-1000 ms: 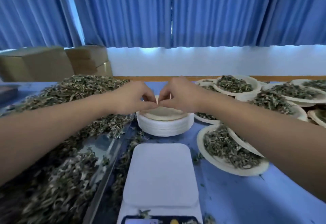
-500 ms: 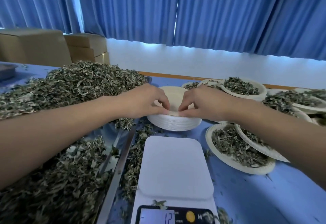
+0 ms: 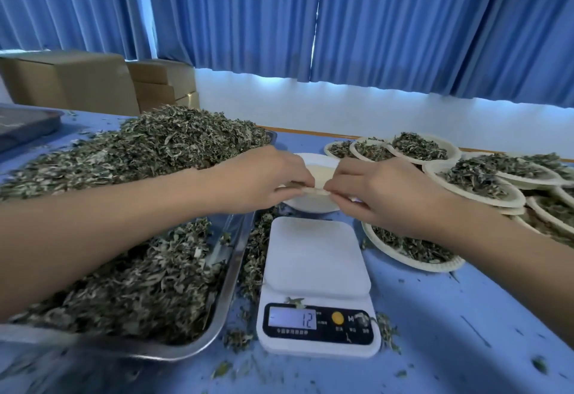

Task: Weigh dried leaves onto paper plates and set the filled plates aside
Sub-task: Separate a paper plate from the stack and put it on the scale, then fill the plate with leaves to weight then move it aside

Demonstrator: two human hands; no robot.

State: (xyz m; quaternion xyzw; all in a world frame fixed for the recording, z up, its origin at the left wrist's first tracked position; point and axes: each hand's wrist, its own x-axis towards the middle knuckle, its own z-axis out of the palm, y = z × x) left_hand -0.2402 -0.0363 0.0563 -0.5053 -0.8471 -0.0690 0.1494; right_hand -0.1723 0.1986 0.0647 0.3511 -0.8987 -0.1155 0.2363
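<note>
Paper stack (image 3: 310, 206): left hand (image 3: 264, 179) and right hand (image 3: 379, 190) pinch the top plate (image 3: 321, 173), seemingly peeling it off for the scale (image 3: 316, 257).

Blue curtains (image 3: 403, 27) behind; cardboard boxes (image 3: 71, 83) (stacked) far left; white wall (image 3: 341, 108) below curtains.

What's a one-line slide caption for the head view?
Left hand and right hand pinch the top paper plate of the stack behind the scale reading 12; leaf tray left, filled plates right.

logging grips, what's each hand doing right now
Left hand: pinching the near rim of the top paper plate.
Right hand: pinching the same plate rim.
</note>
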